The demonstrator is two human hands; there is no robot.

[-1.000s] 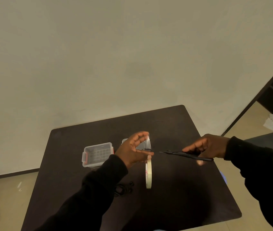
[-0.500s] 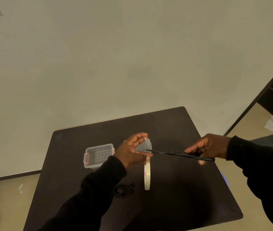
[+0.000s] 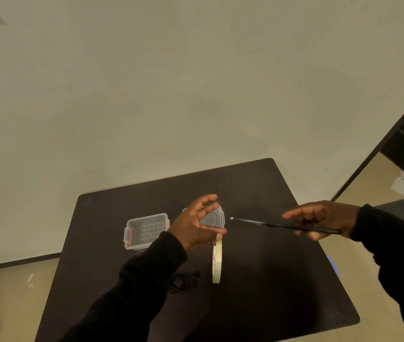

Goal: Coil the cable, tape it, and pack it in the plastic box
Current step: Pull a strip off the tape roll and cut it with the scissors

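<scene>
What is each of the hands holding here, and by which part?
Right hand: the scissors, by the handle end, blades pointing left. Left hand: the tape roll, pinched at its top so it hangs.

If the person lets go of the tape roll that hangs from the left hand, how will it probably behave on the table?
The tape roll is a thin ring seen edge-on, hanging from the left hand, so it would likely roll or flop flat on the table. It looks light for its size. Its narrow rim gives little base, so it will probably not stay upright.
</scene>
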